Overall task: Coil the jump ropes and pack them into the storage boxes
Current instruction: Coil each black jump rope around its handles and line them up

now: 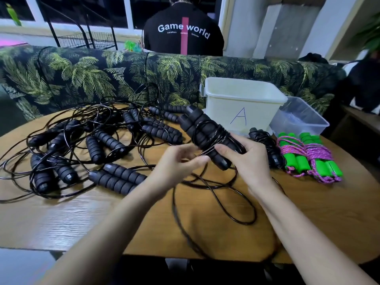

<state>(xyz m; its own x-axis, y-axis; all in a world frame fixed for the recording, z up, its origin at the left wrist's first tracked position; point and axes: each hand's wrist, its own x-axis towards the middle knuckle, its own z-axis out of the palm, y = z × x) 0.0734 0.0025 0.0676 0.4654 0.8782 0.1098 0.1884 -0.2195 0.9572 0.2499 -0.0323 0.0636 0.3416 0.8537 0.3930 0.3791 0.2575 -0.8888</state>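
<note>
Jump rope handles (203,131), paired above table (82,219) before box A (239,103): right hand (254,163) clasps them, left hand (178,164) pinches trailing cord (173,204); best keep wraps taut, side by side.

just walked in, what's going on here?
Coiling in progress: the person's right hand grips the black handles while the left hand pinches their cord, partly wound round them. A tangled pile of black ropes lies left on the table; one coiled black rope and green-handled bundles lie right, by the white box and clear box.
</note>
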